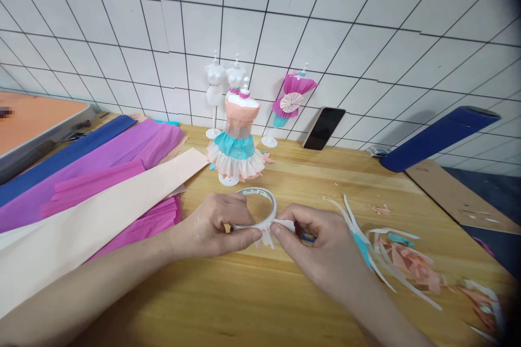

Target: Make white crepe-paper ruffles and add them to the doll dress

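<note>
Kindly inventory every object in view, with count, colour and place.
Tiled wall: one, white, behind
Wooden table: one, light brown, underneath
Round tape roll: one, white, centre
Dress forms: four, white, back
Paper outfits: two, multicoloured, on forms
Long paper strips: several, blue, purple, magenta, cream, left
Paper scraps: many, white, peach, turquoise, right
Rectangular phone: one, black, against wall
Cylinder: one, blue, back right
Small box: one, whitish, beside cylinder
Small object: one, blue, table centre
Flat board: one, brown, right
Flat object: one, orange, far left
Left hand: one, bare, gripping roll
Right hand: one, bare, holding white strip
</note>
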Available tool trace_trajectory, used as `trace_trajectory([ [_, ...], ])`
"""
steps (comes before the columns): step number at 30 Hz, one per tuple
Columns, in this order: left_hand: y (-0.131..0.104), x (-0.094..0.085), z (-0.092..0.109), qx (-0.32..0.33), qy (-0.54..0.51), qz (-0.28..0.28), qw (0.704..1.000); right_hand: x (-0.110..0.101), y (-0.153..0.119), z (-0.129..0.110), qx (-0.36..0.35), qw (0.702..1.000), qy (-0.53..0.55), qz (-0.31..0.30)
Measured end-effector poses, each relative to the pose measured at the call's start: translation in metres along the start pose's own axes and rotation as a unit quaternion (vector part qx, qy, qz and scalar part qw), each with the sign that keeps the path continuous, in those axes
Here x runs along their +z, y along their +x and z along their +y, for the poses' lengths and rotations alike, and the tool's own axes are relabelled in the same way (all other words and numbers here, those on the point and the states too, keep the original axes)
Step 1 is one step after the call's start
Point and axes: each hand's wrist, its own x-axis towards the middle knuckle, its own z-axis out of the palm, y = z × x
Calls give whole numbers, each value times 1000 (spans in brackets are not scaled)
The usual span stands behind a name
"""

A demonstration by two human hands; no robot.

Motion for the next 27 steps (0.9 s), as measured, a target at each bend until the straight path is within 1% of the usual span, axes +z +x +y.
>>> trace_trajectory([
  [3,0,0,-1,13,9,-5,1000,1,1,1,20,1000,19,-15],
  [8,0,-1,-5,50,81,-36,995,4,7,7,40,996,37,-75],
  [11,0,-1,-7,50,89,-56,993,2,9,8,34,994,11,-101],
  [14,1,-2,-6,6,38,-58,998,-7,10,7,-1,992,-63,-106],
  [16,1,-3,-5,-52,-13,-56,997,-15,10,8,-24,990,-96,-96],
  [18,1,-4,-6,-120,-81,-46,988,-21,10,11,-43,992,-83,-91],
  [21,-1,-4,-10,-212,-208,-22,955,-25,12,15,-50,997,7,-66],
  [23,-2,-4,-13,-249,-270,-20,930,-26,15,18,-37,995,80,-53],
  [25,-2,-3,-16,-258,-290,-31,921,-25,18,20,-14,986,150,-73],
  [27,-1,-3,-18,-254,-288,-43,922,-25,21,22,15,967,219,-127],
])
